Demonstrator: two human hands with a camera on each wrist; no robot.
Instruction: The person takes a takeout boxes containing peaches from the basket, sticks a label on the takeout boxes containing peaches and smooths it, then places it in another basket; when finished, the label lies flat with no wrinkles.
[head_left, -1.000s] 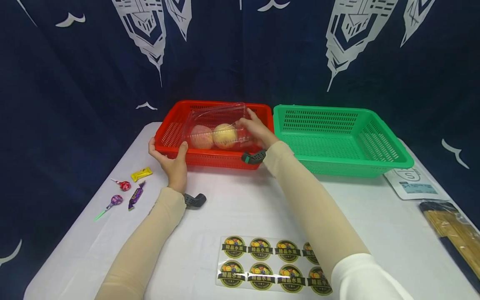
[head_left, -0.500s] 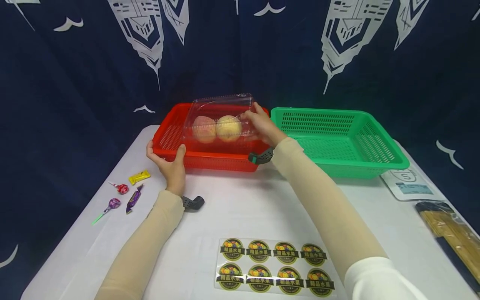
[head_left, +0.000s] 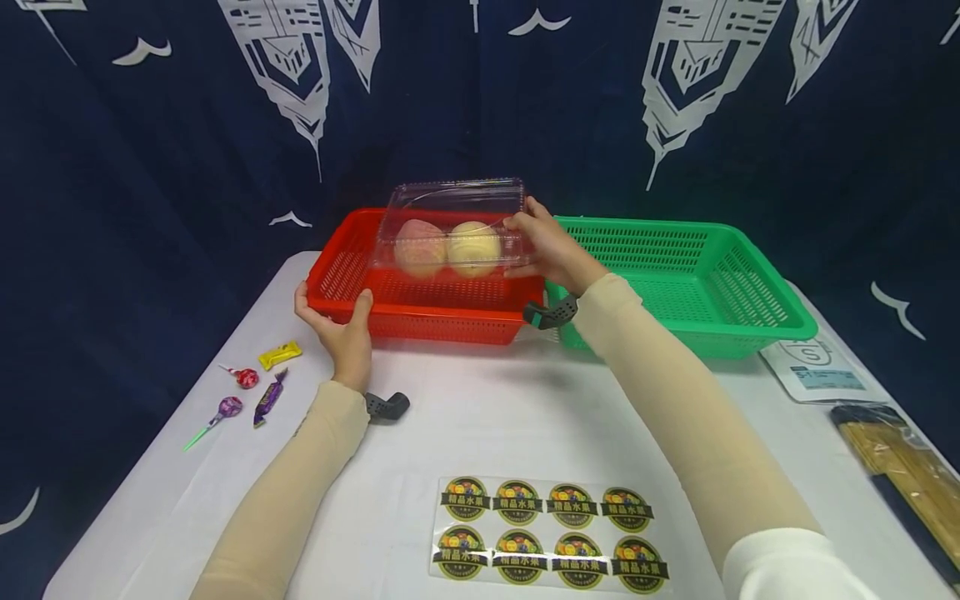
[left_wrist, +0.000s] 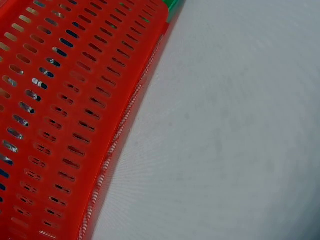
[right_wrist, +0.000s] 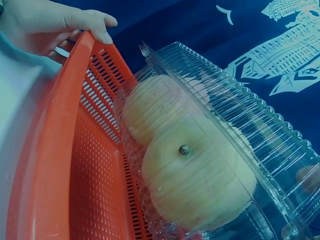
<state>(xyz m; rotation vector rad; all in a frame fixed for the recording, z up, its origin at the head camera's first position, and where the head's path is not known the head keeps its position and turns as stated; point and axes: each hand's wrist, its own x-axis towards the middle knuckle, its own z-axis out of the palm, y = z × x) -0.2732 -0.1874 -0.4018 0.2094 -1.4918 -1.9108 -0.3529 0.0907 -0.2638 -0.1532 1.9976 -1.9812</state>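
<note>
My right hand (head_left: 551,248) grips the right end of a clear plastic clamshell box (head_left: 450,200), held tilted above the red basket (head_left: 442,323). Inside it sit two round apple-like fruits, a pinkish one (head_left: 420,248) and a pale yellow one (head_left: 474,248). In the right wrist view the yellow fruit (right_wrist: 200,175) shows a dark stem spot through the plastic. My left hand (head_left: 341,337) holds the basket's front left corner. The right wrist view shows its thumb over the rim; its other fingers are partly hidden. Only the basket's perforated wall (left_wrist: 75,110) and tabletop appear in the left wrist view.
A green basket (head_left: 637,287) stands right of the red one. Wrapped candies, including a purple lollipop (head_left: 229,407), lie at left. A sheet of round stickers (head_left: 547,533) lies in front. At right are a white packet (head_left: 821,371) and a wrapped wooden item (head_left: 900,467).
My right hand has lifted the clear box with the fruits up from inside the red basket and moved it slightly right. The left hand has stayed at the basket's corner.
</note>
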